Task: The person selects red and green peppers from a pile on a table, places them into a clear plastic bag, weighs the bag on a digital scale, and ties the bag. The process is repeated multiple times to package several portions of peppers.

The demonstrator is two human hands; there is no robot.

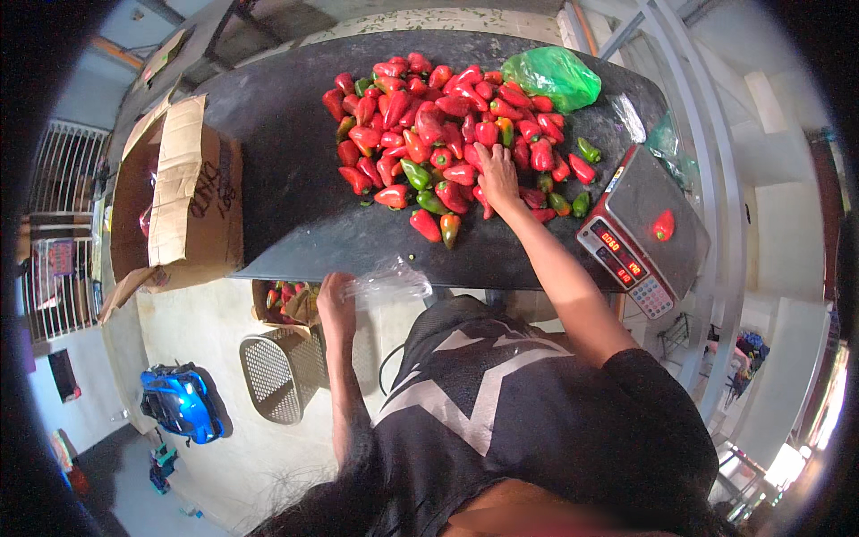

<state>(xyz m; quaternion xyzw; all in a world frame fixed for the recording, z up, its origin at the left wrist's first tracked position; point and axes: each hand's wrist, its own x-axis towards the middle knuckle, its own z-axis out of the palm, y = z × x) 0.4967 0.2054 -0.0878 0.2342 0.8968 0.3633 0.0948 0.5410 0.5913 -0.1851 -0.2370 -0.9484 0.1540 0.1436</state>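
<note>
Head camera view, and from where I stand the person leans over the near edge of a dark table (277, 183), both hands busy around a big heap of peppers (407, 107). Most are glossy red, with a few green or part-yellow ones among them, chiefly along the near and right sides.

The right hand (499, 179) reaches out to the near right part of the heap, its fingers a little spread and bent down onto the red peppers; I can't tell whether they have closed on one. The left hand (335, 300) is by the table's near edge, fingers curled together and pinching one end of a clear plastic bag (391, 284), which stretches off to the right, thin and crumpled.

On the right of the table sits a digital scale (637, 228), its red display lit, with a single red pepper (663, 225) lying on the plate. At the far right of the heap, a green plastic bag (557, 78) touches the peppers. An open cardboard box (195, 192) stands at the left end. Down on the floor, to the near left, I see a perforated basket (273, 380) and a bright blue bag (183, 403).
</note>
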